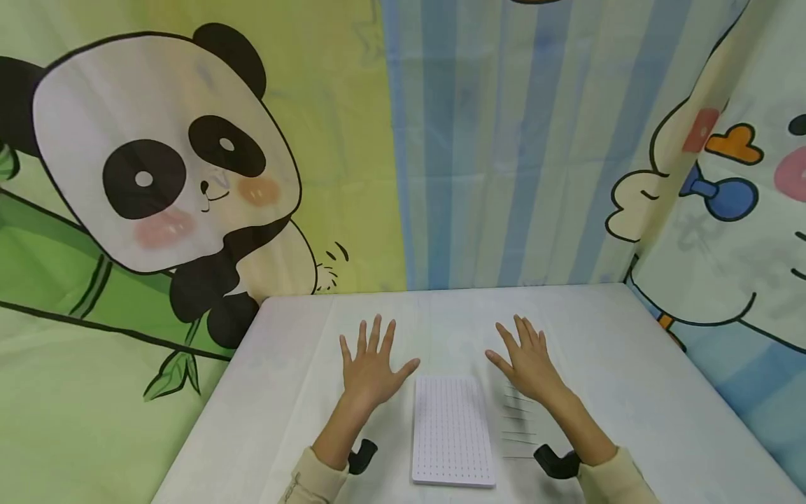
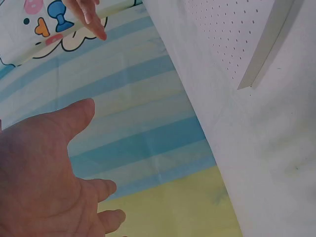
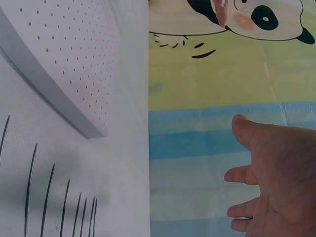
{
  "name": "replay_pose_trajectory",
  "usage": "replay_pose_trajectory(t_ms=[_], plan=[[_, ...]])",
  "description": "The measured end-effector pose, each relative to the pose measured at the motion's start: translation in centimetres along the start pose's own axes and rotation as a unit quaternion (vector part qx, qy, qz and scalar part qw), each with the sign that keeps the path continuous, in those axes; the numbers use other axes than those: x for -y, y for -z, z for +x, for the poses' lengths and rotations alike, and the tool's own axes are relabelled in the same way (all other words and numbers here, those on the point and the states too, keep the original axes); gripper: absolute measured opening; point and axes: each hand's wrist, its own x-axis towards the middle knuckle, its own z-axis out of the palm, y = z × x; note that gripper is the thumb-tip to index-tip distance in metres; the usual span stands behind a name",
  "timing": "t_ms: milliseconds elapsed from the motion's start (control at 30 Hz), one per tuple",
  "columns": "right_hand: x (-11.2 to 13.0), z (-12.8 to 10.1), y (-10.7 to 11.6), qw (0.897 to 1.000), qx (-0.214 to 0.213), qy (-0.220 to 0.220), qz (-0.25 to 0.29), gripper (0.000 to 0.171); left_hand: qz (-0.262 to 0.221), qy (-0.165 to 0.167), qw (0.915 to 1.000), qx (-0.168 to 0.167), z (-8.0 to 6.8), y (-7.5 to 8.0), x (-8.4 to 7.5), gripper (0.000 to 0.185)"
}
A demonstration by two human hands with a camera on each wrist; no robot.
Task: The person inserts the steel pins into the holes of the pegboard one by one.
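Observation:
A white perforated board [image 1: 452, 430] lies flat on the white table [image 1: 630, 364], between my two hands. My left hand [image 1: 373, 364] hovers just left of the board's far corner, fingers spread and straight, holding nothing. My right hand [image 1: 527, 358] is spread the same way just right of the board, above a row of thin dark rods [image 1: 519, 420] lying on the table. In the left wrist view my left palm [image 2: 44, 173] is open, with the board [image 2: 232, 34] at the top. The right wrist view shows my open right hand [image 3: 276, 177], the board [image 3: 64, 64] and the rods [image 3: 49, 202].
Cartoon cloth backdrops surround the table: a panda [image 1: 164, 154] at left, blue stripes [image 1: 504, 140] behind, a cartoon figure [image 1: 724, 196] at right. Black wrist camera mounts [image 1: 557, 462] sit by my cuffs. The table's edges run close on left and right.

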Motion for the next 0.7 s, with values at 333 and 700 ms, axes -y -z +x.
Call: replay_pose_trajectory(t_ms=[333,700], plan=[[-0.6,-2.2,-0.3,0.989,-0.066,-0.021,0.134,0.045,-0.181,0.027,0.9826,-0.028,-1.2,-2.4,-0.6,0.072],[-4.0,-10.0,-5.0,0.964,-0.089,-0.001,0.250,0.013,-0.418,0.032,0.9077,0.005,-2.2,-9.5,-0.5,0.073]])
